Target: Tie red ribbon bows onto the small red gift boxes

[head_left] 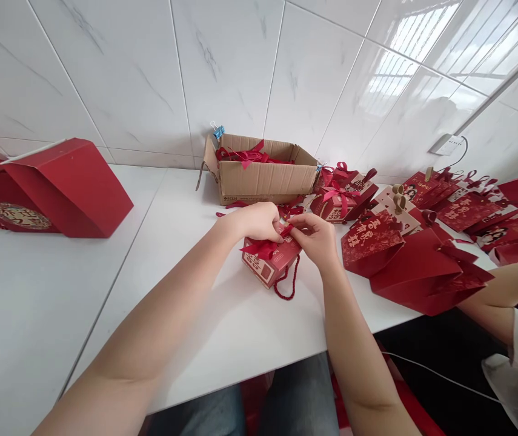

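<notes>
A small red and cream gift box lies on the white table in front of me, with a dark red cord handle looping out at its lower right. Across its top runs a red ribbon. My left hand rests over the upper left of the box, fingers closed on the ribbon. From the right, my right hand pinches the same ribbon near the box's top, thumb and forefinger together. Both sets of fingertips are close to each other; the ribbon between them is partly hidden.
An open cardboard box of red ribbons stands by the tiled wall. Finished-looking boxes with bows and many red bags crowd the right. Large red bags stand left. Another person's arm is at far right.
</notes>
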Available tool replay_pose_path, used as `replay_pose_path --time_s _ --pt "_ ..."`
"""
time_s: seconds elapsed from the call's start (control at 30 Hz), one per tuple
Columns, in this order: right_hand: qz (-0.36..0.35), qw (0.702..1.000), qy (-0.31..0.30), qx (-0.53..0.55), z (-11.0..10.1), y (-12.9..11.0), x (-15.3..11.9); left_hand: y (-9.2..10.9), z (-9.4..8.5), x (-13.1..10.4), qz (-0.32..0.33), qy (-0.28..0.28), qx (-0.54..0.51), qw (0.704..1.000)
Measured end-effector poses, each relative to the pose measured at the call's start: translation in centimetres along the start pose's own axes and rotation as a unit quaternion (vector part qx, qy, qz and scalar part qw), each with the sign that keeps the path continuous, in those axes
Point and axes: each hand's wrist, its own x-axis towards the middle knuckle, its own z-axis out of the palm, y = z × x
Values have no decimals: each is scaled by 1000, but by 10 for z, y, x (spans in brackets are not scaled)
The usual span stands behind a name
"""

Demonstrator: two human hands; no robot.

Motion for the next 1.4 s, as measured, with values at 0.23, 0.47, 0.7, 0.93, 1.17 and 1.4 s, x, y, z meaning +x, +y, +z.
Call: replay_pose_path --time_s 0.23,0.47,0.7,0.93,1.17,1.4 --pt "-69 980 -184 -1 -11 -22 -9 5 -19 -26 -8 29 38 999" --pt "-170 953 -188 -168 14 -39 -23 -1 -45 -67 -89 137 85 983" --pt "-35 959 -116 -256 -5 -20 -9 -5 -41 -61 -108 158 85 978" --pt "124 924 111 -345 -25 37 9 -29 -36 -33 -150 285 90 942" --pt "124 883 242 -381 -12 73 21 -79 -40 38 -86 442 201 870" --pt "120 880 265 -377 -8 81 23 -111 -28 37 -33 415 250 874"
